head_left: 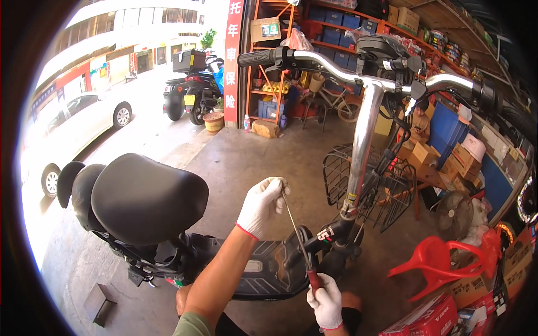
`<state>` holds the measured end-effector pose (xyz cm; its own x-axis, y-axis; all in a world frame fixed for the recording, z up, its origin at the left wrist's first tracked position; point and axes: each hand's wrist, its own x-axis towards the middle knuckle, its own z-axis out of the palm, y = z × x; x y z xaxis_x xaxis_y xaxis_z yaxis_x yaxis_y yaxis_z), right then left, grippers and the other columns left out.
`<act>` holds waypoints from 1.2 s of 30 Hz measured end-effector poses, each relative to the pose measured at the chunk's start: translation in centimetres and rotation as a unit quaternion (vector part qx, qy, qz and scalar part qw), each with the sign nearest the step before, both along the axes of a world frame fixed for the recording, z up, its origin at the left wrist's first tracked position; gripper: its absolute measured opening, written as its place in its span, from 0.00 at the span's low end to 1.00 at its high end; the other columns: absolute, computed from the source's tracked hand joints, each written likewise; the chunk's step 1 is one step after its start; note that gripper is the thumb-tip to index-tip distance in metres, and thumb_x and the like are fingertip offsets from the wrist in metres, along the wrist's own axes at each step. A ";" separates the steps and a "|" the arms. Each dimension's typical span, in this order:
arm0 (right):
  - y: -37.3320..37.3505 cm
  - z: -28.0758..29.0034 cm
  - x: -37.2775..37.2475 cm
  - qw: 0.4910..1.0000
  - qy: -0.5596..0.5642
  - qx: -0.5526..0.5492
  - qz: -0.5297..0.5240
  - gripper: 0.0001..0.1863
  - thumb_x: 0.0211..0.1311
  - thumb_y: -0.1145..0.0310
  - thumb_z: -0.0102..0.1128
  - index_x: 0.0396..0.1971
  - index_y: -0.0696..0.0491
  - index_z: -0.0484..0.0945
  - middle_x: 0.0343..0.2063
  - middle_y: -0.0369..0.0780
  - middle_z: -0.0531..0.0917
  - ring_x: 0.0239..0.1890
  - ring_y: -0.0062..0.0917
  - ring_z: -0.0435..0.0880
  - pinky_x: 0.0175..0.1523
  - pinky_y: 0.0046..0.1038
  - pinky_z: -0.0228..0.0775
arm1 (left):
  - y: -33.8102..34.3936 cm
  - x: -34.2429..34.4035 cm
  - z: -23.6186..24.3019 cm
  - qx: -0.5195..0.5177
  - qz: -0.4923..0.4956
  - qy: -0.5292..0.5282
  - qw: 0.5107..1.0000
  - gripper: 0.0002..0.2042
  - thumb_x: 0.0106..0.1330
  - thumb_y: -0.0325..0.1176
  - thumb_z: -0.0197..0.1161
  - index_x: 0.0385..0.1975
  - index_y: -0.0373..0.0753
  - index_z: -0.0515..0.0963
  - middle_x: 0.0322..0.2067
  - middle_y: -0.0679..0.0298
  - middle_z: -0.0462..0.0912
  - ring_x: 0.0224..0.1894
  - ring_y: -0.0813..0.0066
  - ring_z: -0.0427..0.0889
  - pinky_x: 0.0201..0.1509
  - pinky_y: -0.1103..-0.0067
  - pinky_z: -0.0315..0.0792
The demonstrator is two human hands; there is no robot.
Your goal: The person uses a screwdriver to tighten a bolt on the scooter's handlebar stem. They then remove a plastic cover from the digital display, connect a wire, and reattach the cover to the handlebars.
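Above the small black electric scooter's footboard (263, 269), left gloved hand (261, 205) pinching the tip of a long thin metal screwdriver shaft (295, 229), right gloved hand (325, 302) closed on its apparently red handle (314, 278), beside the chrome steering column (361, 151), black padded seat (143, 196) left.

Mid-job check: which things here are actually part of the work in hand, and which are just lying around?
In hand:
- left hand, white glove, pinching the thin metal rod's top
- right hand, gloved, gripping its red handle
- black electric scooter beneath

Lying about:
- red plastic chair, tipped over
- black wire basket
- floor fan
- cardboard boxes
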<state>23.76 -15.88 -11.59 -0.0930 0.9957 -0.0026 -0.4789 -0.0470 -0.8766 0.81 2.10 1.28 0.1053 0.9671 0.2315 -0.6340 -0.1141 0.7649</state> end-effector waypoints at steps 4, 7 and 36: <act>0.6 -1.1 -2.8 0.995 -0.037 0.040 -0.078 0.23 0.62 0.83 0.55 0.58 0.63 0.70 0.33 0.40 0.81 0.31 0.19 0.77 0.39 0.20 0.71 | 0.6 1.0 1.7 0.017 0.021 0.026 0.999 0.09 0.78 0.36 0.60 0.45 0.37 0.77 0.35 0.65 0.83 0.22 0.85 0.74 0.27 0.84 0.69; 0.9 0.6 -3.5 0.985 0.168 -0.034 -0.016 0.25 0.72 0.70 0.61 0.65 0.61 0.68 0.44 0.41 0.81 0.34 0.24 0.81 0.36 0.23 0.74 | 1.2 2.1 4.6 0.033 0.045 0.072 0.996 0.09 0.77 0.38 0.61 0.44 0.39 0.78 0.33 0.68 0.83 0.20 0.87 0.72 0.25 0.86 0.67; 9.4 9.9 -7.0 0.933 0.343 0.101 0.035 0.24 0.75 0.60 0.62 0.63 0.56 0.69 0.47 0.38 0.79 0.35 0.23 0.81 0.34 0.23 0.69 | 4.6 8.8 20.9 0.190 0.126 0.221 0.948 0.11 0.71 0.32 0.65 0.47 0.33 0.82 0.31 0.72 0.81 0.26 0.88 0.73 0.30 0.86 0.69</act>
